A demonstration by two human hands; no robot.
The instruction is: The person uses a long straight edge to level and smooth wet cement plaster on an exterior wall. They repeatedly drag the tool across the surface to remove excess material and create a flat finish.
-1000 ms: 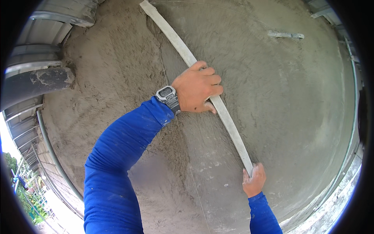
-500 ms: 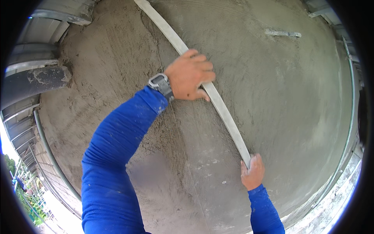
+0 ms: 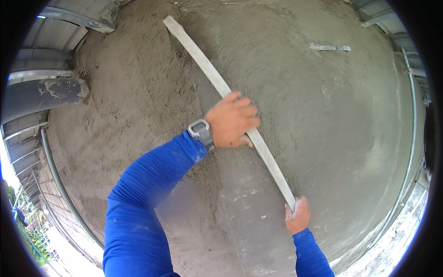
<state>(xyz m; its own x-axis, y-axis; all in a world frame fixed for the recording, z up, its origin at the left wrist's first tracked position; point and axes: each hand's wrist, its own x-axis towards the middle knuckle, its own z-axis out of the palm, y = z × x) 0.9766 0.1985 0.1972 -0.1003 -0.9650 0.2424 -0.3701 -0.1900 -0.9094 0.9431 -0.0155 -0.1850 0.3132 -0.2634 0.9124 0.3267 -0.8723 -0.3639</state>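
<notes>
A long, pale grey straightedge [image 3: 200,60] lies slanted against a wall of wet grey plaster [image 3: 350,115], its top end leaning to the left. My left hand [image 3: 233,121], with a grey watch [image 3: 200,130] on the wrist, grips the bar near its middle, fingers over the far edge and thumb below. Around the lower end my right hand [image 3: 298,216] is closed, fingers and thumb pinching it. Left of the bar the plaster looks rough and darker; to the right it is smoother. A thin line [image 3: 197,94] runs down the wall, partly behind my left arm.
A dark round pipe [image 3: 44,99] juts in at the left, under metal sheeting. Upright metal poles [image 3: 60,177] stand along the left side, and another pole [image 3: 412,115] along the right. A short pale strip [image 3: 330,47] sits in the plaster at upper right.
The straightedge has slid down the wall with both hands on it, so its top end now shows. My left hand has dropped clearly; my right hand has lowered slightly.
</notes>
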